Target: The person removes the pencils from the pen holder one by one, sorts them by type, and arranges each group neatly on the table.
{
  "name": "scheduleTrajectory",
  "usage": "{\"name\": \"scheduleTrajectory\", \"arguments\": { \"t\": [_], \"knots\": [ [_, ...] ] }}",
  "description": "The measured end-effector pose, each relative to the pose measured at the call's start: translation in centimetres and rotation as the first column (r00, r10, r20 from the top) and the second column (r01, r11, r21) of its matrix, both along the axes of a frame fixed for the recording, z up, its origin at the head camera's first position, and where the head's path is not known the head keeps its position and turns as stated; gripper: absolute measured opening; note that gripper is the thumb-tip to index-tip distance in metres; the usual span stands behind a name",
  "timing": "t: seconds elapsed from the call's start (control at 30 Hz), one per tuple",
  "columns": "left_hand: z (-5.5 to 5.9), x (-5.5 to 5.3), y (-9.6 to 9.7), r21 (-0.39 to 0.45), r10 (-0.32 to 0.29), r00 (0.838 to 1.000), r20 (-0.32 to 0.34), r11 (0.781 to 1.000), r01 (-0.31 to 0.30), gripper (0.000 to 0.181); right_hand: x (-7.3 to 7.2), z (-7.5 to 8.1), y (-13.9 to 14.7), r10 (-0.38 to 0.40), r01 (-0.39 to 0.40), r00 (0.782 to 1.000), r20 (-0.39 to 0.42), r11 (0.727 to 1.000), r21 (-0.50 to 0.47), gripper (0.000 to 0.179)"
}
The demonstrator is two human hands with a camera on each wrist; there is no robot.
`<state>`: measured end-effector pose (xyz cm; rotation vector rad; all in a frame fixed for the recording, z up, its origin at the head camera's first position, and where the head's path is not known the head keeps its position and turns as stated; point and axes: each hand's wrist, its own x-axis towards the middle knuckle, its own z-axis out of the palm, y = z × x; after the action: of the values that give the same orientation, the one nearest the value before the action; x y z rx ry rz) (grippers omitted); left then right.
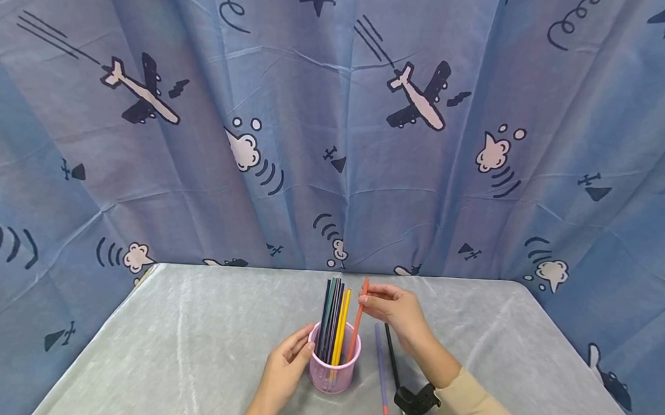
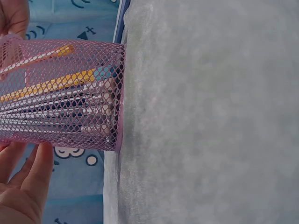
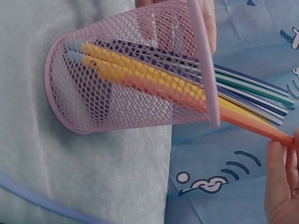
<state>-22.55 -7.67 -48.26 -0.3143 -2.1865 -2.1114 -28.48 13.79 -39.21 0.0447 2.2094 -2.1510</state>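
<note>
A pink mesh pencil cup (image 1: pixel 323 382) stands upright on the table, holding yellow pencils (image 1: pixel 341 327) and several dark ones (image 1: pixel 327 320). My left hand (image 1: pixel 281 374) holds the cup at its left side, thumb in front and fingers behind, near the rim. Above the cup's right side, my right hand (image 1: pixel 397 312) pinches an orange pencil (image 1: pixel 357 325) near its upper end. In the right wrist view the lower part of the orange pencil (image 3: pixel 247 125) is inside the cup (image 3: pixel 212 79), beside the yellow pencils. The left wrist view shows the mesh wall (image 2: pixel 56 140) with left fingertips against it.
Right of the cup, a purple pencil (image 1: pixel 381 367) and a black pencil (image 1: pixel 392 358) lie on the grey cloth-covered table (image 1: pixel 218 339), partly under the right forearm. A blue patterned curtain (image 1: pixel 311 187) hangs behind the table's far edge.
</note>
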Motion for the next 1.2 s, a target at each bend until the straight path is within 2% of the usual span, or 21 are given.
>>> {"name": "scheduleTrajectory", "arguments": {
  "t": [0.37, 0.63, 0.87, 1.03, 1.2],
  "knots": [
    [0.0, 0.0, 0.1, 0.013, -0.009, 1.000, -0.001, 1.000, 0.009, 0.045, 0.3, 1.0, 0.7, 0.020, -0.025, 0.998, -0.058, 0.996, -0.086, 0.028],
    [0.2, 0.2, 0.0, 0.041, -0.026, 1.000, -0.004, 0.999, 0.026, 0.046, 0.5, 1.8, 1.3, 0.017, -0.025, 0.997, -0.080, 0.995, -0.097, 0.022],
    [0.0, 0.1, 0.0, 0.026, -0.020, 1.000, 0.006, 0.999, 0.020, 0.046, 0.7, 2.8, 1.8, 0.009, -0.018, 0.995, -0.096, 0.995, -0.094, 0.019],
    [0.0, 0.1, 0.0, 0.025, -0.017, 1.000, 0.017, 1.000, 0.017, 0.046, 1.0, 3.6, 2.4, 0.012, -0.028, 0.989, -0.146, 0.994, -0.106, 0.014],
    [0.0, 0.0, 0.0, 0.019, -0.013, 1.000, 0.014, 1.000, 0.013, 0.046, 1.3, 4.1, 3.0, 0.020, -0.041, 0.986, -0.167, 0.991, -0.124, 0.017]
  ]
}}
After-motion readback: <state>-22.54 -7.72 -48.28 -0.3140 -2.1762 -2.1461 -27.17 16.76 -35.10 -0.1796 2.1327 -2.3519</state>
